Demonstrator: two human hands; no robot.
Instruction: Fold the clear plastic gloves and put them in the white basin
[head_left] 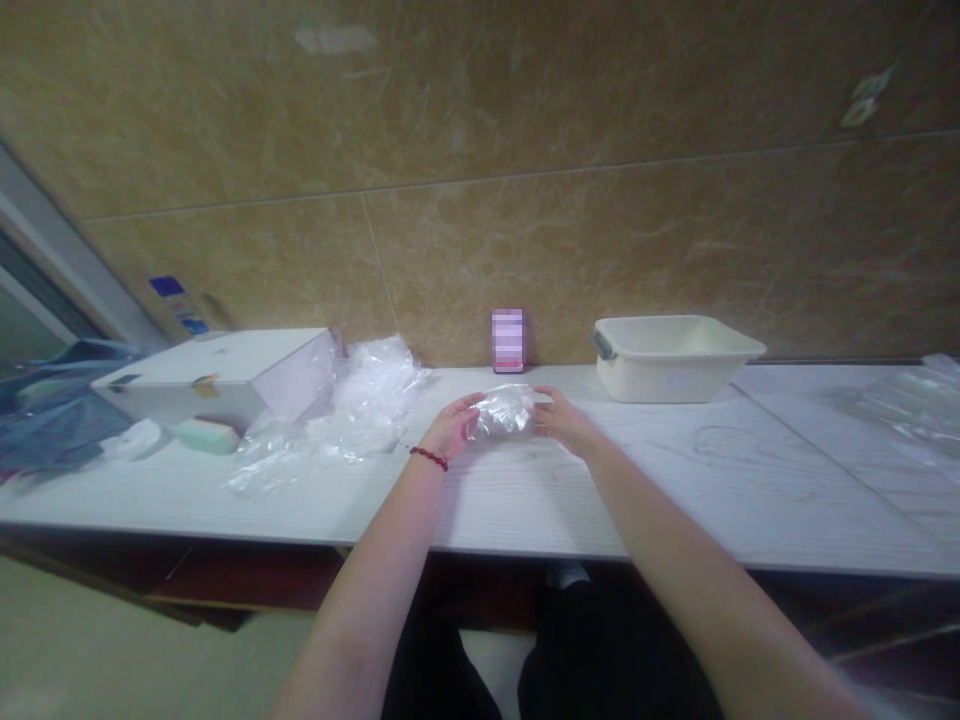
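Note:
A crumpled clear plastic bag (504, 410) is held between my two hands, just above the white tabletop (517, 500). My left hand (454, 425), with a red beaded bracelet at its wrist, grips the bag's left side. On the opposite side, my right hand (562, 418) has its fingers curled against the bag. Whether anything is inside the plastic I cannot tell. Behind it a phone (508, 341) with a lit screen leans upright on the wall.
Right of the phone stands a cream plastic basin (675, 365). To the left lie loose clear plastic bags (367, 400), a white box (225, 375), a pale green block (206, 436) and dark blue cloth (52, 420). More clear plastic (915, 410) is at the far right.

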